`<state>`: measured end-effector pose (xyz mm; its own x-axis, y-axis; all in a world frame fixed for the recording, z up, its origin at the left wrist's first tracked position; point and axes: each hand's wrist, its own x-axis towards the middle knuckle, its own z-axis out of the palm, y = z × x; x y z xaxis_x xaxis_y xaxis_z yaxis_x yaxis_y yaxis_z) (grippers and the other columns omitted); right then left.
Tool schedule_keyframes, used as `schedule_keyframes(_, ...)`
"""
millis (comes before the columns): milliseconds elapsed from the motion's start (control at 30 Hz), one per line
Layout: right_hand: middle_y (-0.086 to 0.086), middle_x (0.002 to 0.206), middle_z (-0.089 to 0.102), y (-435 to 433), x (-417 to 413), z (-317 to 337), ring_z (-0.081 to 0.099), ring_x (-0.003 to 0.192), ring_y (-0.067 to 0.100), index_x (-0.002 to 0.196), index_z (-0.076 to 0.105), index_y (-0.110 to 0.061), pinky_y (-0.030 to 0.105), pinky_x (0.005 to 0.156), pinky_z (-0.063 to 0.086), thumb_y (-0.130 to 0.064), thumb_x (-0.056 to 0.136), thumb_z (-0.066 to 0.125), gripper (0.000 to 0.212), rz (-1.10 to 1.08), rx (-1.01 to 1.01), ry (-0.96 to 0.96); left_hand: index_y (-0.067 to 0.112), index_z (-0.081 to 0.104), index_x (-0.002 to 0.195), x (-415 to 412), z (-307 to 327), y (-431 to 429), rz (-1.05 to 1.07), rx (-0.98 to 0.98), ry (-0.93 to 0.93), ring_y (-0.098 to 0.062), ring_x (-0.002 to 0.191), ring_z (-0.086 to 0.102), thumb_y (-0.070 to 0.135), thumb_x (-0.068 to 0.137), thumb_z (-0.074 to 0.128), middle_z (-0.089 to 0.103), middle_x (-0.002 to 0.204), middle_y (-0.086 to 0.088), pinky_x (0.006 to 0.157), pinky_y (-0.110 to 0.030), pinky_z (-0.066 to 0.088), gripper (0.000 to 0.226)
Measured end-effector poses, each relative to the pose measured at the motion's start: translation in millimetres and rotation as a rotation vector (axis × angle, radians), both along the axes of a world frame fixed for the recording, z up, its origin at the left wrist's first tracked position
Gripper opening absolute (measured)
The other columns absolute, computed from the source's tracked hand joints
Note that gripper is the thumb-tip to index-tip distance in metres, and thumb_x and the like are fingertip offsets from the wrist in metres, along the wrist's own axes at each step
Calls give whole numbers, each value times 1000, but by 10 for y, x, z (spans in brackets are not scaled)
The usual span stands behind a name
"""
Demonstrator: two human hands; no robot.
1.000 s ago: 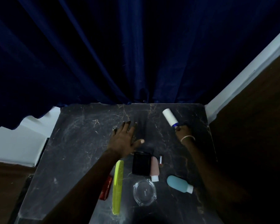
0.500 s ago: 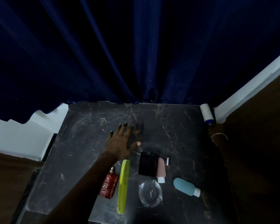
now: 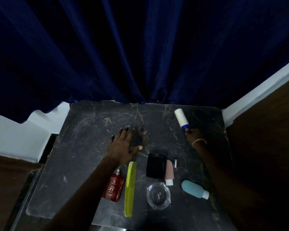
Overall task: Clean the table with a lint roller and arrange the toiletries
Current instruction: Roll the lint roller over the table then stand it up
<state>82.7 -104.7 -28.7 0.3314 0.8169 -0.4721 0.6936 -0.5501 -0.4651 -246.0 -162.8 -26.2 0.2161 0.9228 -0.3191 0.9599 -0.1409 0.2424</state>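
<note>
My right hand [image 3: 194, 133] grips the blue handle of a white lint roller [image 3: 181, 117], whose roll lies on the far right part of the dark marble table [image 3: 83, 147]. Flat on the table's middle rests my left hand [image 3: 123, 145], fingers spread, holding nothing. Along the near edge lie the toiletries: a red perfume bottle [image 3: 113, 186], a yellow-green comb [image 3: 130, 187], a black case [image 3: 156, 166], a pink tube [image 3: 169, 172], a small lipstick [image 3: 175, 163], a clear glass dish [image 3: 158, 195] and a teal bottle [image 3: 194, 189].
A dark blue curtain [image 3: 140, 50] hangs right behind the table's far edge. A white wall edge [image 3: 257, 90] and brown panel stand to the right, white floor trim to the left.
My right hand has brought the lint roller back from the table's far right corner edge onto the marble surface. My left hand has stayed flat in place.
</note>
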Motion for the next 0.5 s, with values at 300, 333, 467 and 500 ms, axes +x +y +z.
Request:
schedule_keyframes(300, 33, 106, 67, -236, -895, -73, 66, 100, 38, 103, 68, 10, 37, 81, 46, -13, 99, 49, 30, 196, -17, 87, 25, 11, 164, -202, -44, 130, -53, -12, -26, -32, 159, 13, 82, 92, 30, 15, 172, -9, 126, -62, 19, 94)
schedule_keyframes(333, 33, 106, 67, -260, -958, -65, 65, 100, 38, 102, 68, 10, 37, 82, 46, -13, 99, 49, 30, 230, -24, 89, 25, 13, 164, -222, -42, 152, -60, -6, -28, -32, 159, 14, 81, 92, 31, 16, 172, -9, 125, -62, 22, 93)
schedule_keyframes(467, 31, 110, 67, -275, -1050, -88, 64, 104, 37, 103, 66, 10, 35, 86, 42, -15, 101, 46, 31, 267, -44, 68, 25, 14, 163, -339, -85, 254, -106, 12, -51, -32, 158, 19, 81, 91, 31, 21, 170, -10, 123, -61, 28, 93)
schedule_keyframes(500, 31, 111, 66, -270, -1037, -88, 64, 105, 38, 104, 65, 10, 36, 87, 42, -14, 102, 46, 31, 264, -39, 67, 25, 13, 163, -355, -99, 276, -120, 15, -51, -32, 158, 18, 82, 90, 30, 20, 170, -10, 122, -62, 28, 94)
